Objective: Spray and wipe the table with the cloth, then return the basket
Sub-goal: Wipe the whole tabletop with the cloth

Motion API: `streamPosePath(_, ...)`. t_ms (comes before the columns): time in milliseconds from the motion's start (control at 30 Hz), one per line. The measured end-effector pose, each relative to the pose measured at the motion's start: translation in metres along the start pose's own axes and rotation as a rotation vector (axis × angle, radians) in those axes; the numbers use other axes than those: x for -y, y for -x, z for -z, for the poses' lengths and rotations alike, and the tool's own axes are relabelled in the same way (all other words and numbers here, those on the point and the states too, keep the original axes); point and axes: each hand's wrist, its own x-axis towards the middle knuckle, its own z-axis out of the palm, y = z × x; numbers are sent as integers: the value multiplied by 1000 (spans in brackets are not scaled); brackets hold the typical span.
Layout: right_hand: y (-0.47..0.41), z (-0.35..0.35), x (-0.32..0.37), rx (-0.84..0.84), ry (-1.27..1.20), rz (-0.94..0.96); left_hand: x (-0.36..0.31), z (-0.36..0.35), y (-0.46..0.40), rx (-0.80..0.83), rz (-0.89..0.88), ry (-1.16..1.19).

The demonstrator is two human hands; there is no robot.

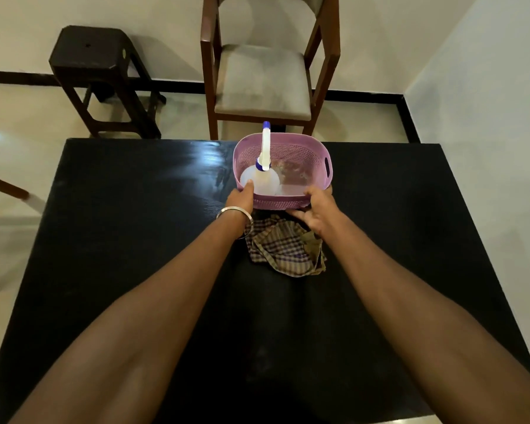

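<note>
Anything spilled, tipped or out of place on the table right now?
No spill shows. The cloth lies crumpled on the table, outside the basket both hands hold. The spray bottle stands upright inside.

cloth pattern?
Checked, brown and beige with purple lines; the cloth shows in the head view.

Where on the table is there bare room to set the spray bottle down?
Bare table left of the basket and left hand, and right of the right hand out to the edge. Crowded in the middle: the cloth lies against the basket's near side, the spray bottle inside.
</note>
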Motion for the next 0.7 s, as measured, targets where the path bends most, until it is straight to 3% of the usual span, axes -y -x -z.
streamPosePath(333, 9, -25, -8, -12, -28, -31, -13, 14, 10, -134, 77, 207)
streamPosePath(700, 61, -126, -62, 193, 191, -81, -5, 131, 50, -350, 141, 347)
